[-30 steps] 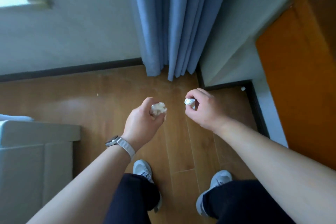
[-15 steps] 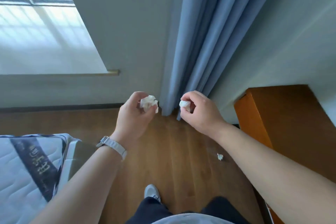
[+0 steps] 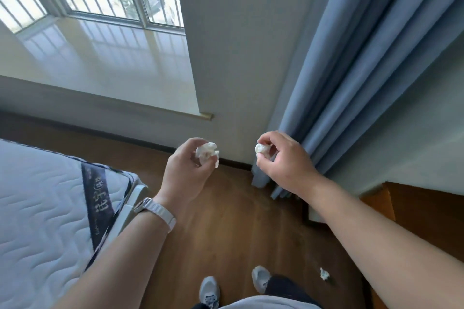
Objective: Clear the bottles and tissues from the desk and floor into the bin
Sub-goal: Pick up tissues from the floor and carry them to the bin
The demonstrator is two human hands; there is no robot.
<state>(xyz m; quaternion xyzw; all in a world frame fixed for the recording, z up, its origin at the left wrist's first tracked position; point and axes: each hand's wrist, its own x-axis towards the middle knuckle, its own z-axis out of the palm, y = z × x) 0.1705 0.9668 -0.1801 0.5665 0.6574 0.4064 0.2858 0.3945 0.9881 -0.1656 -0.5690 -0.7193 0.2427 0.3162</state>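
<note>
My left hand point(image 3: 187, 173), with a white watch at the wrist, grips a crumpled white tissue point(image 3: 206, 153) in its curled fingers. To its right, my right hand point(image 3: 283, 160) pinches a smaller white tissue ball point(image 3: 262, 148) between thumb and fingertips. Both hands are held up at chest height in front of the wall and curtain. A third small tissue scrap point(image 3: 324, 273) lies on the wooden floor by my right foot, under my right forearm. No bin and no bottles are in view.
A white quilted mattress point(image 3: 42, 221) fills the lower left. A blue curtain point(image 3: 351, 83) hangs at the right, beside an orange wooden cabinet point(image 3: 424, 211). A window with a wide sill point(image 3: 105, 57) is at the upper left. My shoes point(image 3: 209, 292) stand on the wooden floor.
The view has tilted upward from the floor to the window and wall. Both hands keep the same tissues and have risen slightly apart. The floor scrap now sits lower in view.
</note>
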